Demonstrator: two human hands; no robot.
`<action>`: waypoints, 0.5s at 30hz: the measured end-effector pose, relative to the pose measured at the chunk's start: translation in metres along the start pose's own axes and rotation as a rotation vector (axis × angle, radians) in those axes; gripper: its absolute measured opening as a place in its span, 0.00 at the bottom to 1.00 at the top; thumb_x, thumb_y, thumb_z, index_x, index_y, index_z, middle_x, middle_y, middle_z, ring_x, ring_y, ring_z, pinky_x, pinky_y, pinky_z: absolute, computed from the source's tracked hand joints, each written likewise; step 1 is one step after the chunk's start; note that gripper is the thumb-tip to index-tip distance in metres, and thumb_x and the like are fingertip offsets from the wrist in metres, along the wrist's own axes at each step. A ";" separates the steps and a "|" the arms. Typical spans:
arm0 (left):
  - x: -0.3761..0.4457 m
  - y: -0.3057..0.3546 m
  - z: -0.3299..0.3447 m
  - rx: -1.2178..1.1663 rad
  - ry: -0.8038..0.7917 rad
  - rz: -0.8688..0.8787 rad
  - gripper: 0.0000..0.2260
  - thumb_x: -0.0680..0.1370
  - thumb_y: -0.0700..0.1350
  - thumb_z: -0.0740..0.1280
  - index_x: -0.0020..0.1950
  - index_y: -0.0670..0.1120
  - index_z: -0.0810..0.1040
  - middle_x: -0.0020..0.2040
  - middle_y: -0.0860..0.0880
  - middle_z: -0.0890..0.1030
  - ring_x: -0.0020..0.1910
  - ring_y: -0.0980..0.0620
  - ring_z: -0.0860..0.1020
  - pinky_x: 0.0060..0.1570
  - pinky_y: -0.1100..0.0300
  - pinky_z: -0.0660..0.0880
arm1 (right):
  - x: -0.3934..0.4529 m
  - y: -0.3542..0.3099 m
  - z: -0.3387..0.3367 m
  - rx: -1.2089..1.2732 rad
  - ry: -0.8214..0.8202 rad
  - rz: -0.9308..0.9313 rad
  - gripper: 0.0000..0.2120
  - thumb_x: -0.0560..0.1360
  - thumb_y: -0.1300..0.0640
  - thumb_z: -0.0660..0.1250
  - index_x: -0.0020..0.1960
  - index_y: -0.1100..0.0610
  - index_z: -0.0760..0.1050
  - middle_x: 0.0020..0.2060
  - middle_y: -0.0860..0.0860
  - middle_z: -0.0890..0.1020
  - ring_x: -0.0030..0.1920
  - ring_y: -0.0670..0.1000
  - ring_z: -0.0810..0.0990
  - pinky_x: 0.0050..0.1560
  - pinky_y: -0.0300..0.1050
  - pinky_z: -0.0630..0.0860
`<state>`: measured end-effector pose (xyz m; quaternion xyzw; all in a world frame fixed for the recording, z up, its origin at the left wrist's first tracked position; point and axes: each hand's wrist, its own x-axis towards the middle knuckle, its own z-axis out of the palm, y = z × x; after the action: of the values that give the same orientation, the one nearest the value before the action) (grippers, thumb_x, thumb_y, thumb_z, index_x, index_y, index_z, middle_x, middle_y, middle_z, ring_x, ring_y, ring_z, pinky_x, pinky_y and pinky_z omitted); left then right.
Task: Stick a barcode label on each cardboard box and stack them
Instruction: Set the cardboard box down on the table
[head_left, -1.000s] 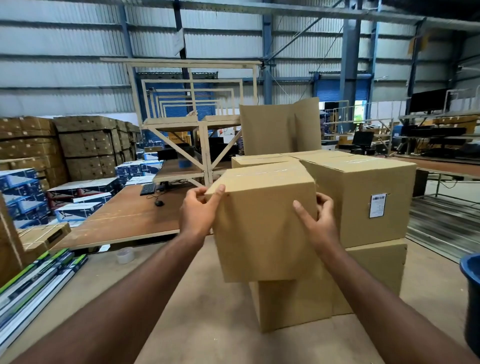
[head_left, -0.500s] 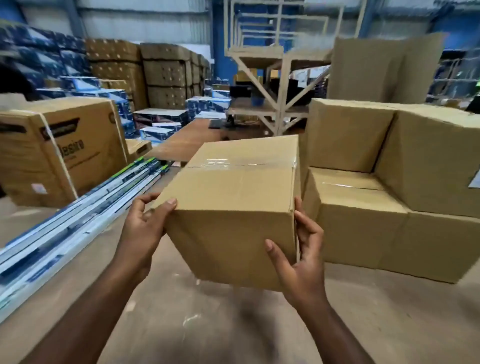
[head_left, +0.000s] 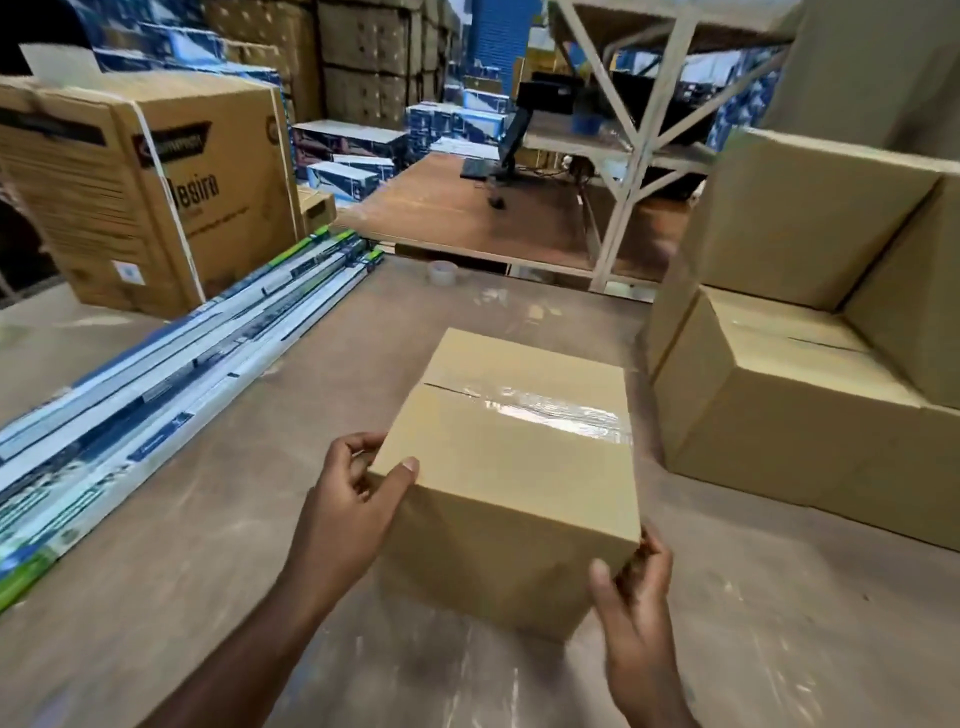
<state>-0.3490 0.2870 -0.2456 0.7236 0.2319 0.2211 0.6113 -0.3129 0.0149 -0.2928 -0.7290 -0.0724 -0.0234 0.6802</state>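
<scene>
From the head camera, both hands held one small cardboard box (head_left: 511, 467) low over the brown floor (head_left: 156, 545), just left of the stack of boxes (head_left: 810, 364). I could not tell if it touched the floor yet. The left hand (head_left: 353, 499) gripped the near left top corner, thumb on the front face, fingers round the side. The right hand (head_left: 631, 587) gripped the near right bottom corner, thumb in front.

The box looked stiff and not heavy, I think, since two hands at corners carried it fine. Its sides were plain and a bit smooth, so opposite corners seemed the best places to hold.

Its taped top faced up. The shiny tape (head_left: 545, 408) ran left to right. The box looked nearly square, a little longer going away from the person. No barcode label showed on it.
</scene>
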 end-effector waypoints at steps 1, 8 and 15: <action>0.003 -0.001 -0.002 -0.014 -0.029 -0.004 0.14 0.78 0.51 0.73 0.61 0.57 0.74 0.54 0.59 0.85 0.49 0.64 0.83 0.48 0.60 0.78 | -0.001 -0.005 -0.001 0.032 0.030 0.018 0.31 0.74 0.35 0.69 0.73 0.41 0.65 0.66 0.37 0.79 0.66 0.40 0.78 0.63 0.36 0.75; 0.027 0.010 -0.005 0.064 -0.405 -0.007 0.15 0.81 0.56 0.65 0.68 0.63 0.72 0.55 0.72 0.80 0.54 0.73 0.78 0.50 0.73 0.74 | 0.019 -0.037 0.018 0.061 0.160 0.173 0.13 0.81 0.39 0.65 0.65 0.35 0.71 0.56 0.36 0.82 0.53 0.30 0.80 0.54 0.37 0.74; 0.029 -0.020 0.028 -0.126 -0.551 -0.196 0.37 0.69 0.79 0.61 0.74 0.63 0.71 0.72 0.67 0.72 0.67 0.70 0.71 0.70 0.61 0.67 | 0.044 -0.035 -0.040 0.044 0.312 0.169 0.18 0.84 0.51 0.61 0.69 0.33 0.74 0.67 0.41 0.79 0.69 0.50 0.76 0.69 0.60 0.74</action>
<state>-0.3103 0.2852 -0.2688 0.6911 0.1116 -0.0297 0.7134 -0.2716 -0.0195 -0.2490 -0.7050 0.0949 -0.0774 0.6986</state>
